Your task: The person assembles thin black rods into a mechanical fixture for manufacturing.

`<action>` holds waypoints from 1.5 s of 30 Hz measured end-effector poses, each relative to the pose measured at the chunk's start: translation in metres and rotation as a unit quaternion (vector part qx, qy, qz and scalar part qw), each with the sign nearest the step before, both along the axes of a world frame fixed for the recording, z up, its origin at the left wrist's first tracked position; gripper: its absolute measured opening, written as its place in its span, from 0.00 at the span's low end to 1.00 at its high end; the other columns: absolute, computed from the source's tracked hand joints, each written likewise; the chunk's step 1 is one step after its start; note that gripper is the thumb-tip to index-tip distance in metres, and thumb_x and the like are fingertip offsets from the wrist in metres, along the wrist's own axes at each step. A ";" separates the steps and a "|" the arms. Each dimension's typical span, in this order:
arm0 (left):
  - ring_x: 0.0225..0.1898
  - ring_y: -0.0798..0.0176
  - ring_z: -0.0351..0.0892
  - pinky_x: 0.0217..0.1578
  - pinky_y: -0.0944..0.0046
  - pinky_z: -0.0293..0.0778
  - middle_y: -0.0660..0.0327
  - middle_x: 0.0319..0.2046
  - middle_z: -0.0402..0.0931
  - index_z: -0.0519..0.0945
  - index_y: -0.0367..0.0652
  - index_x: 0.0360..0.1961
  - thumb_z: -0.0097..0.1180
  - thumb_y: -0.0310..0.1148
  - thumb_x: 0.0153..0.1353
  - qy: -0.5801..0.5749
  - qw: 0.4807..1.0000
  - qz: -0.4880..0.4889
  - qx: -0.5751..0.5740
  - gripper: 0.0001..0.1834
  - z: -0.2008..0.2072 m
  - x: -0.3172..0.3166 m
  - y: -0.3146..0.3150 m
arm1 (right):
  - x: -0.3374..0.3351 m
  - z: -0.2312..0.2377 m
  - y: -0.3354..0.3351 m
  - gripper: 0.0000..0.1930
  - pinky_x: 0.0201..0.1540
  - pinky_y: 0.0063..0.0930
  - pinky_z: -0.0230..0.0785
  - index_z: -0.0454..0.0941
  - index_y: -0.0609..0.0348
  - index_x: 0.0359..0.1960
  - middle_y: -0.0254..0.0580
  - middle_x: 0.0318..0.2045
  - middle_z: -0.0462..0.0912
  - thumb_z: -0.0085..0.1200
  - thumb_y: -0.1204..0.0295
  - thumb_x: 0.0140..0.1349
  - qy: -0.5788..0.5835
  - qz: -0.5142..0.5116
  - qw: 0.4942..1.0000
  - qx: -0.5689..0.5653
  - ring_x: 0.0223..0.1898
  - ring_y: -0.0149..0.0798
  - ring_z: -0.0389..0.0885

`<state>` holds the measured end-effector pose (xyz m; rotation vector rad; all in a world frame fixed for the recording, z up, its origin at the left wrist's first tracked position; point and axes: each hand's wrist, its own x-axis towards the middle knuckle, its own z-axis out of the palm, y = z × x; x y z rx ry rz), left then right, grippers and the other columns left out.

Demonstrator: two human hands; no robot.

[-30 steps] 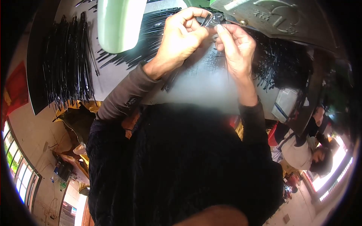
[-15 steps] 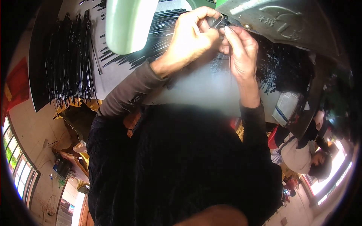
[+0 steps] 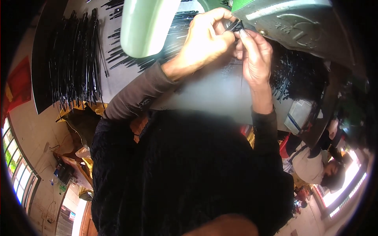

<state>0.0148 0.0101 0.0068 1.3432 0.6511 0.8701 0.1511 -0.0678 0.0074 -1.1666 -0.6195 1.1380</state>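
Note:
My left hand (image 3: 206, 41) reaches up across the table, its thumb and fingers pinched on a small black part (image 3: 236, 26). Close against it, my right hand (image 3: 256, 59) pinches the same part from the right. A thin dark strand hangs below the right fingers. The fingers hide most of the part, so its exact kind does not show. Behind my left hand lie many long, thin, glossy black strips (image 3: 179, 29). A thick row of similar strips (image 3: 75, 59) lies at the table's left side.
A grey-green metal machine body (image 3: 293, 25) stands just beyond my hands. A pale green rounded cover (image 3: 147, 27) hangs over the grey table (image 3: 212, 94). Right of my hands are a heap of black pieces (image 3: 299, 72) and a whitish box (image 3: 299, 116). Another person (image 3: 311, 163) is at the far right.
The whole view has shifted slightly, so the machine, cover and strips sit a little further right. Both hands keep their pinch, and the black part shows slightly more between the fingertips.

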 end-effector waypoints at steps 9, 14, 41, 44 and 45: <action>0.18 0.76 0.72 0.20 0.76 0.70 0.65 0.21 0.76 0.80 0.34 0.37 0.55 0.24 0.57 -0.005 0.993 -0.084 -0.086 0.07 0.008 -0.011 0.010 | 0.020 0.015 0.006 0.13 0.18 0.17 0.58 0.78 0.63 0.28 0.27 0.13 0.68 0.49 0.67 0.69 0.042 0.134 0.987 -0.075 0.13 0.20 0.61; 0.21 0.73 0.75 0.22 0.75 0.72 0.61 0.24 0.78 0.79 0.31 0.36 0.55 0.23 0.57 -0.033 0.979 -0.110 -0.170 0.07 0.012 -0.012 0.012 | 0.009 0.019 -0.013 0.20 0.19 0.18 0.66 0.79 0.66 0.29 0.35 0.14 0.74 0.45 0.61 0.71 -0.131 0.194 0.962 -0.141 0.13 0.26 0.70; 0.21 0.74 0.67 0.21 0.75 0.64 0.66 0.21 0.67 0.68 0.40 0.30 0.52 0.13 0.51 -0.186 0.957 0.003 -0.222 0.11 0.008 0.015 0.005 | -0.001 0.028 -0.013 0.23 0.17 0.18 0.66 0.77 0.66 0.24 0.38 0.13 0.76 0.45 0.60 0.70 -0.182 0.228 0.946 -0.141 0.13 0.27 0.74; 0.20 0.74 0.67 0.20 0.74 0.65 0.66 0.21 0.68 0.70 0.39 0.29 0.54 0.13 0.52 -0.181 0.948 -0.020 -0.262 0.10 0.023 0.014 0.006 | 0.001 0.027 -0.014 0.23 0.16 0.18 0.65 0.76 0.66 0.23 0.38 0.13 0.75 0.44 0.59 0.71 -0.150 0.218 0.953 -0.145 0.11 0.27 0.73; 0.19 0.74 0.68 0.20 0.74 0.66 0.66 0.21 0.69 0.71 0.39 0.30 0.55 0.14 0.52 -0.160 0.943 -0.014 -0.293 0.09 0.028 0.014 0.006 | 0.000 0.028 -0.014 0.24 0.16 0.18 0.65 0.76 0.65 0.23 0.38 0.12 0.75 0.44 0.58 0.71 -0.122 0.216 0.957 -0.147 0.11 0.28 0.72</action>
